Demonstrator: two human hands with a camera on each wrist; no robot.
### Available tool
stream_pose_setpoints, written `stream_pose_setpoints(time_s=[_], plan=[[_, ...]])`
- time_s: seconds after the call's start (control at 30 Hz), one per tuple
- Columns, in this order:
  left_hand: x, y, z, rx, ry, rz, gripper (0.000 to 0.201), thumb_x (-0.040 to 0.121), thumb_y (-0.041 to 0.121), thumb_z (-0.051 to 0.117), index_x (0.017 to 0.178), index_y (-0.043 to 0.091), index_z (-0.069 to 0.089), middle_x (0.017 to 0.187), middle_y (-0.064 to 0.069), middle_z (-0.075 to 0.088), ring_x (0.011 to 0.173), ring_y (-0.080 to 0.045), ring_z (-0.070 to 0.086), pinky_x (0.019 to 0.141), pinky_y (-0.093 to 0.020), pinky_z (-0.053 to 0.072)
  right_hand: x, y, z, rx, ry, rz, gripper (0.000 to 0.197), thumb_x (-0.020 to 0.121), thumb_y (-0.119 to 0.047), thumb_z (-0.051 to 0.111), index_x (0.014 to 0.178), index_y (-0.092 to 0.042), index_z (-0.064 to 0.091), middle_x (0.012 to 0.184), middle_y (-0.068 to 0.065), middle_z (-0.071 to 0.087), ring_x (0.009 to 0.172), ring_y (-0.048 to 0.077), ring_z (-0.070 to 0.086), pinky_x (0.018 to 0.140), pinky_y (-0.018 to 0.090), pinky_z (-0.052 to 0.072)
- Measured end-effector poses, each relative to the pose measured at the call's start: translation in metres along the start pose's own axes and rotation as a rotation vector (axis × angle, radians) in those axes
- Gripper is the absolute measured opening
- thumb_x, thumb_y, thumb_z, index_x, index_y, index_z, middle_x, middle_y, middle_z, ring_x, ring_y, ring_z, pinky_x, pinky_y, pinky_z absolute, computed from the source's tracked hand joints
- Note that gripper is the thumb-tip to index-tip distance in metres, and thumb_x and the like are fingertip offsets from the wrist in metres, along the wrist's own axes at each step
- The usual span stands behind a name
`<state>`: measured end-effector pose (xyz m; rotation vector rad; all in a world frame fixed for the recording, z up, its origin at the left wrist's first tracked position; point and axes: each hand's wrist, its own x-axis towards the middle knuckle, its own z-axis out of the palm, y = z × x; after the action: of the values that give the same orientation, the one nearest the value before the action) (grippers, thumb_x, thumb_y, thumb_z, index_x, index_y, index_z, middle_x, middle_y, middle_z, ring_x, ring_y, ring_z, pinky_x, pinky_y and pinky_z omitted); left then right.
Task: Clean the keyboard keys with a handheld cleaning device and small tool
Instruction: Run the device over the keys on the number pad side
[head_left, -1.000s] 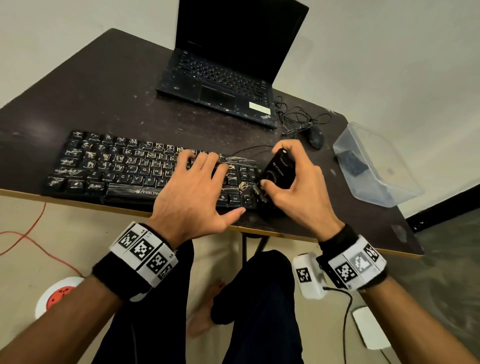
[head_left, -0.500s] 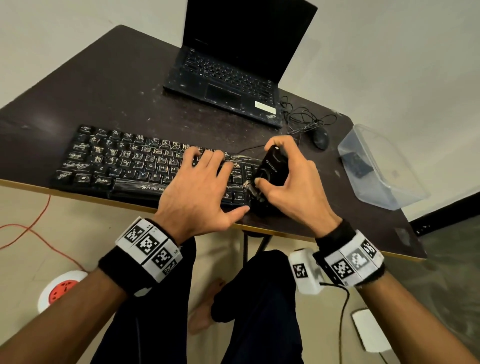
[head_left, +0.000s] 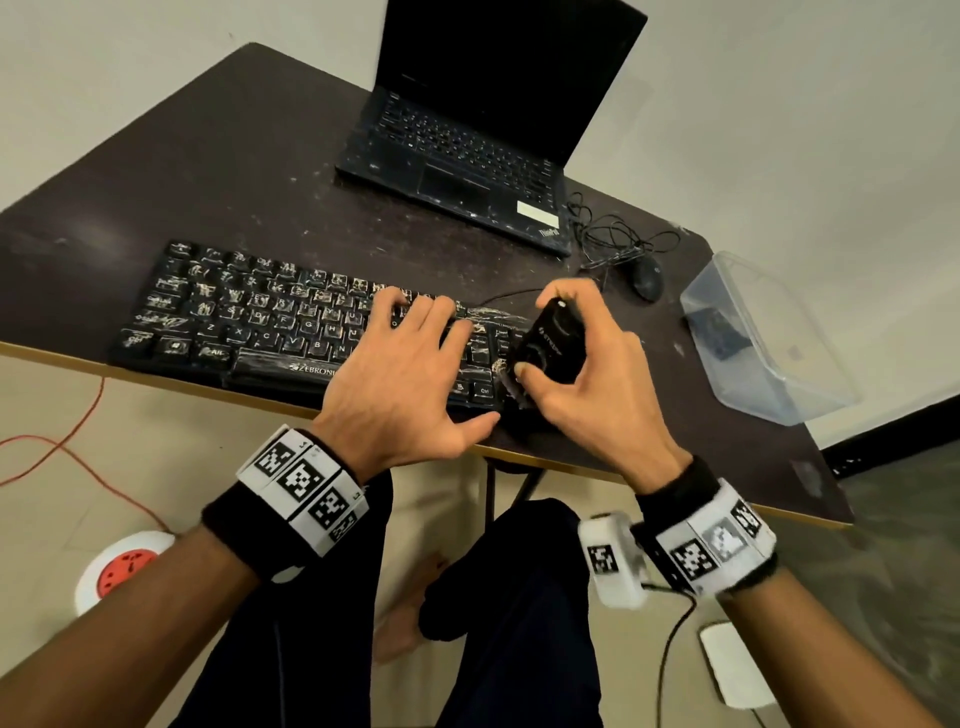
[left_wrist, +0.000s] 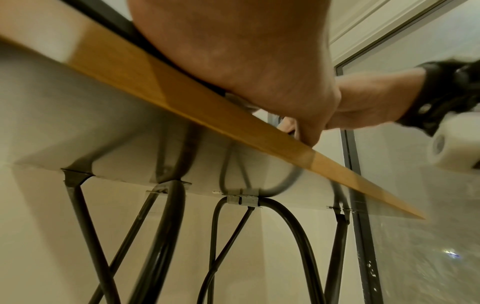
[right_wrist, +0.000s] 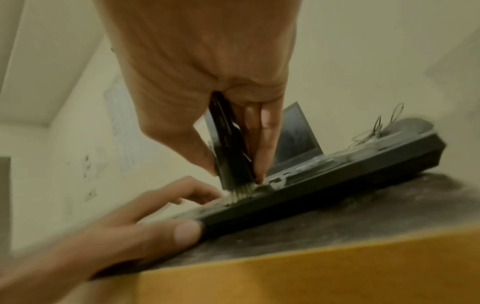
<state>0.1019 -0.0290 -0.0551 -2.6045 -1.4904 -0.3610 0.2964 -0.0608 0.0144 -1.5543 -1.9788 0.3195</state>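
A dusty black keyboard (head_left: 249, 322) lies along the near edge of the dark table (head_left: 218, 171). My left hand (head_left: 410, 364) rests flat on its right half, fingers straight and spread, thumb at the front edge. My right hand (head_left: 576, 364) grips a black handheld cleaning device (head_left: 548, 345) upright over the keyboard's right end. In the right wrist view the device (right_wrist: 228, 144) has its pale bristles (right_wrist: 240, 193) down on the keys of the keyboard (right_wrist: 324, 185), next to my left hand (right_wrist: 145, 222). The left wrist view shows only my palm (left_wrist: 246, 61) and the table's underside.
An open black laptop (head_left: 467, 156) stands at the back of the table. A black mouse (head_left: 647, 278) with a tangled cable lies to its right. A clear plastic box (head_left: 763, 338) sits at the table's right end. Red cable and a round socket (head_left: 122, 569) lie on the floor.
The right hand has shifted the device slightly along the right end of the keyboard. The left hand stays flat on the keys.
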Motion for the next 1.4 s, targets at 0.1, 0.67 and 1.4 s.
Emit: stream_pose_setpoints(time_s=[0.1, 0.67, 1.4], plan=[[0.001, 0.000, 0.000, -0.009, 0.008, -0.009, 0.095, 0.083, 0.082, 0.034, 0.136, 0.006, 0.055, 0.134, -0.012, 0.052, 0.125, -0.030, 0.049, 0.116, -0.057, 0.025, -0.014, -0.005, 0.008, 0.028, 0.036, -0.033, 0.054, 0.080, -0.010, 0.081, 0.123, -0.026, 0.052, 0.084, -0.009, 0.068, 0.071, 0.013, 0.069, 0.068, 0.037, 0.058], [0.002, 0.001, 0.000, -0.002, -0.007, -0.015, 0.097, 0.083, 0.083, 0.031, 0.138, 0.006, 0.052, 0.131, -0.010, 0.051, 0.123, -0.028, 0.048, 0.116, -0.056, 0.025, -0.044, 0.000, 0.028, 0.031, 0.274, -0.001, 0.054, 0.083, -0.012, 0.082, 0.125, -0.027, 0.053, 0.095, -0.018, 0.066, 0.077, 0.009, 0.072, 0.071, 0.040, 0.060], [0.001, 0.001, 0.000, 0.023, -0.002, -0.011, 0.096, 0.084, 0.083, 0.030, 0.137, 0.006, 0.054, 0.129, -0.011, 0.052, 0.122, -0.029, 0.049, 0.117, -0.055, 0.025, -0.052, 0.008, 0.017, 0.028, 0.347, 0.109, 0.053, 0.085, -0.013, 0.082, 0.124, -0.031, 0.052, 0.093, -0.018, 0.068, 0.074, 0.012, 0.072, 0.075, 0.047, 0.061]])
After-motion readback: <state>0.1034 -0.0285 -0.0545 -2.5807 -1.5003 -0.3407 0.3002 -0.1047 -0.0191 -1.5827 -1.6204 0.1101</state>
